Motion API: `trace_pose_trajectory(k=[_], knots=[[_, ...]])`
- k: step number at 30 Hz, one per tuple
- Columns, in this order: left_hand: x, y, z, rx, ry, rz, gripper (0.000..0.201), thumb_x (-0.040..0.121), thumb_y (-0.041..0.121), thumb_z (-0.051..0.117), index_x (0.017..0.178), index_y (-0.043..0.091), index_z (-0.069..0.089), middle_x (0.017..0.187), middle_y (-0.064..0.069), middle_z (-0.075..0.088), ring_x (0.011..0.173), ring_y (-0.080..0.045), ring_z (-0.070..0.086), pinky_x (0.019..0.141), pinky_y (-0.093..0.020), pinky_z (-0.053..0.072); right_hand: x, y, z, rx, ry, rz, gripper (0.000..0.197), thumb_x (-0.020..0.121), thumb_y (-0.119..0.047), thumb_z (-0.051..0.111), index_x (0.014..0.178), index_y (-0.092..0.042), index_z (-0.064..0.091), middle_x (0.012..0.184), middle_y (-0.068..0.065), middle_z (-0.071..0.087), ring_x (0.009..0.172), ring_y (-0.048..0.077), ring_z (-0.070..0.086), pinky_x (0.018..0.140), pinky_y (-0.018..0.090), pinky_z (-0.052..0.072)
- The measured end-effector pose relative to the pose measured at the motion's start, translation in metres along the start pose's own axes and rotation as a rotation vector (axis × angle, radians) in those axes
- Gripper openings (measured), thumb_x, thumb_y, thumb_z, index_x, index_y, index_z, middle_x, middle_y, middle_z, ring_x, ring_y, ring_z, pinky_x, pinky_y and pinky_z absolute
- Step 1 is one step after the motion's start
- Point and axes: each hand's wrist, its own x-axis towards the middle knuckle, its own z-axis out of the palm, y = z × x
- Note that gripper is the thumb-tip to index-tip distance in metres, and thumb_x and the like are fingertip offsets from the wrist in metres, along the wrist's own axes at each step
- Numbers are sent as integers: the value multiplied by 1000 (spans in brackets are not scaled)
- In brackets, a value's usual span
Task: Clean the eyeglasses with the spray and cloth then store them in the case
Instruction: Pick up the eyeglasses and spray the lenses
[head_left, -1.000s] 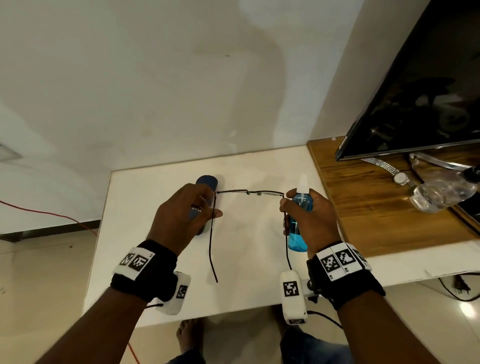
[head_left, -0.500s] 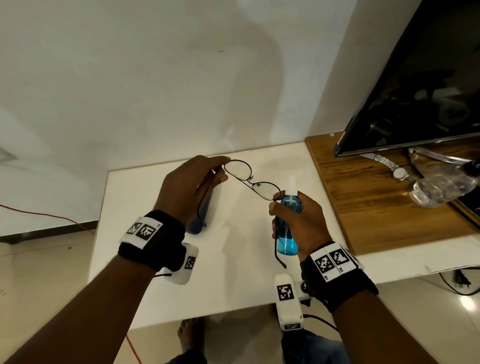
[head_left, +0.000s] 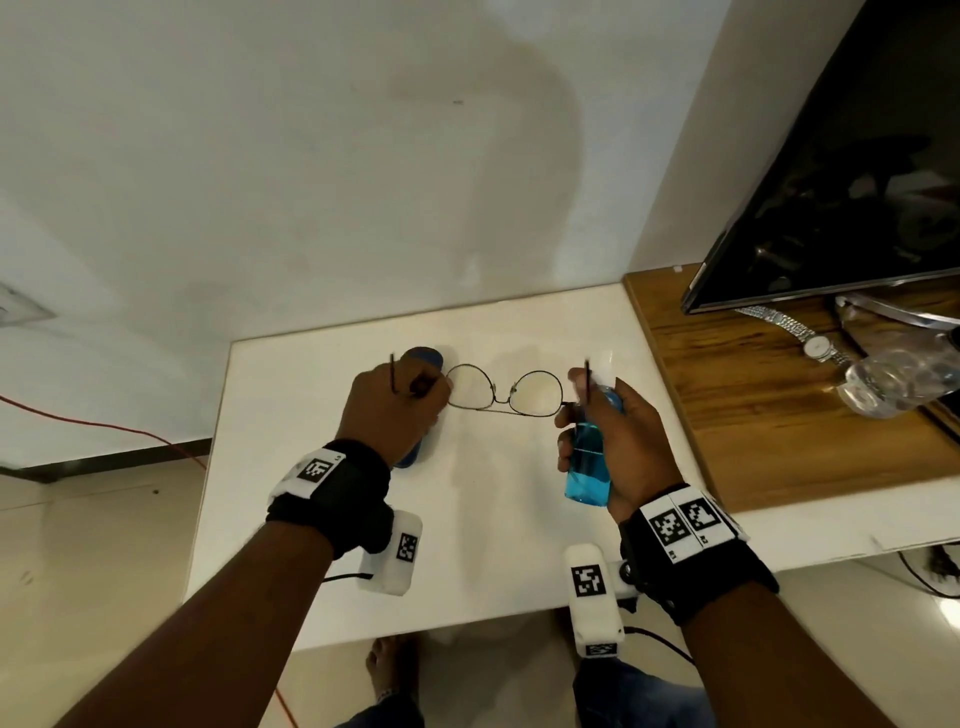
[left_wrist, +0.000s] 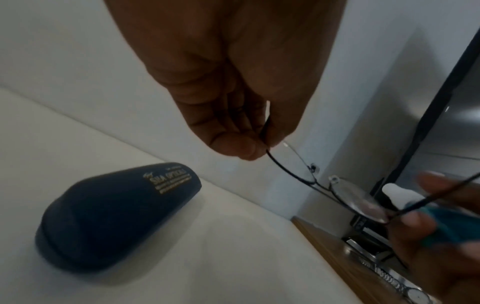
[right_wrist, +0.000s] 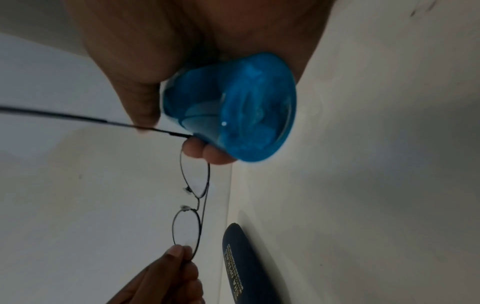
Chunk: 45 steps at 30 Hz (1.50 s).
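Note:
Thin black wire eyeglasses (head_left: 503, 392) (left_wrist: 306, 176) (right_wrist: 193, 197) hang level above the white table (head_left: 493, 545), lenses facing me, both arms pointing up. My left hand (head_left: 400, 410) (left_wrist: 249, 144) pinches the frame at its left hinge. My right hand (head_left: 608, 431) grips a blue spray bottle (head_left: 589, 462) (right_wrist: 233, 115) with a white nozzle (left_wrist: 397, 192) and also holds the frame's right hinge with its fingertips (right_wrist: 205, 152). A dark blue glasses case (head_left: 423, 358) (left_wrist: 114, 216) (right_wrist: 249, 265) lies shut on the table under my left hand. No cloth is in view.
A wooden shelf (head_left: 753, 415) adjoins the table on the right, carrying a dark screen (head_left: 857, 197), a metal wristwatch (head_left: 800, 338) and a clear plastic bottle (head_left: 904, 374). A white wall stands close behind. A red cable (head_left: 104, 426) runs along the floor at left.
The eyeglasses turned from tilted, left side high, to level with the lenses facing me and the arms up. Both hands kept their hold; the left came down level with the right.

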Motion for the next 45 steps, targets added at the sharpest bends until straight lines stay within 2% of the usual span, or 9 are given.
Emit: trace_pose_trajectory(k=[5,10,13,17,19,23,28,35,45], knots=[[-10,1,6,-75,-16,-198,22,93,19,62,76,7,69,60,-4,67,42,-8,58,49,-19,53,7,4,-6,-80,137,-156,39,101,-33,49,138,-42,42,78,14,57,58,22,58,60,45,59],[-12,-4,6,-127,20,-267,23,94,22,61,74,12,65,60,-1,66,44,-12,65,48,-15,48,-1,-2,-1,-341,156,-384,47,96,-44,55,137,-22,47,74,12,56,53,15,60,46,35,56],[-13,-2,6,-86,39,-274,24,96,27,58,79,12,66,65,-2,68,48,-12,68,49,-13,47,-17,-8,9,-500,38,-603,45,100,-28,53,141,-41,40,70,6,58,51,19,60,47,29,56],[-14,2,7,180,127,-219,25,97,30,48,87,13,62,71,-1,69,49,-7,66,57,-22,48,-25,-4,16,-750,-129,-716,50,94,-46,50,142,-51,35,91,1,68,61,4,63,59,24,58],[-15,5,9,220,150,-189,25,97,30,45,86,14,60,73,-1,68,49,-7,65,58,-25,49,-24,-2,19,-872,-166,-716,51,94,-48,48,144,-48,34,98,-8,69,68,-5,61,66,20,58],[-24,9,18,210,147,-171,28,98,33,46,82,13,58,76,-2,68,51,-9,68,63,-31,53,-23,6,22,-980,-245,-639,48,96,-39,53,142,-45,39,82,-35,50,72,-12,58,67,10,48],[-28,8,26,191,144,-150,29,99,34,47,82,14,58,74,1,68,51,-7,67,56,-19,48,-19,8,25,-1012,-227,-610,44,98,-35,52,137,-48,38,68,-21,51,64,-2,58,60,21,52],[-29,11,27,132,160,-152,26,98,32,48,82,16,60,71,2,67,51,-5,67,64,-30,56,-14,10,19,-1003,-240,-540,44,99,-33,52,141,-39,41,65,-22,46,58,-10,55,57,12,40],[-29,8,26,99,168,-169,25,99,32,49,87,14,61,76,0,68,52,-9,68,68,-35,57,-11,8,16,-951,-148,-562,46,98,-37,52,140,-47,36,67,-15,53,55,6,56,59,23,55]])
